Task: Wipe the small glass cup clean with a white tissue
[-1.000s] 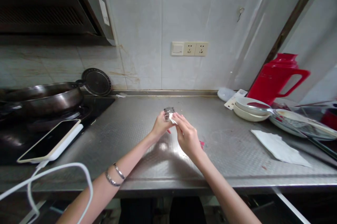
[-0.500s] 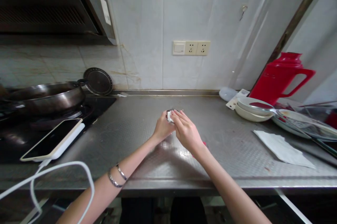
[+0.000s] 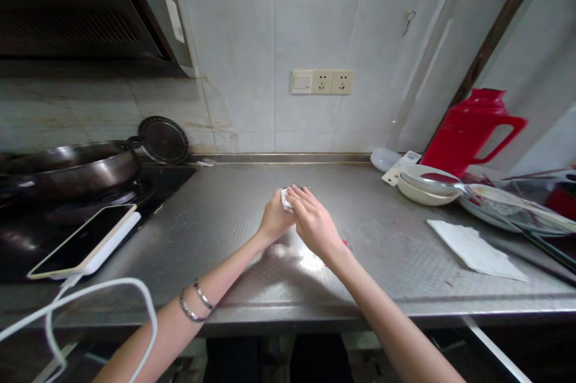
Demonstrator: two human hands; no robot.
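My left hand (image 3: 275,217) is closed around a small white thing with a silvery, crinkled edge (image 3: 286,199), above the middle of the steel counter. Over it lies my right hand (image 3: 314,222), fingers together and pressed against the thing and the left hand. Most of the thing is hidden between the hands, so its kind does not show. A bit of something red (image 3: 345,243) peeks out beside the right wrist on the counter. Two silvery bangles (image 3: 194,305) sit on my left forearm.
Left, a phone (image 3: 85,239) with a white cable lies by the hob, near a metal pan (image 3: 81,168). A round dark lid (image 3: 162,140) leans on the wall. Right are a white paper sheet (image 3: 474,251), stacked bowls (image 3: 427,191), plates and a red thermos flask (image 3: 468,131).
The view has shifted slightly to the right. Both hands stay together around the small white thing, whose dark rim shows less now as the right fingers cover more of it.
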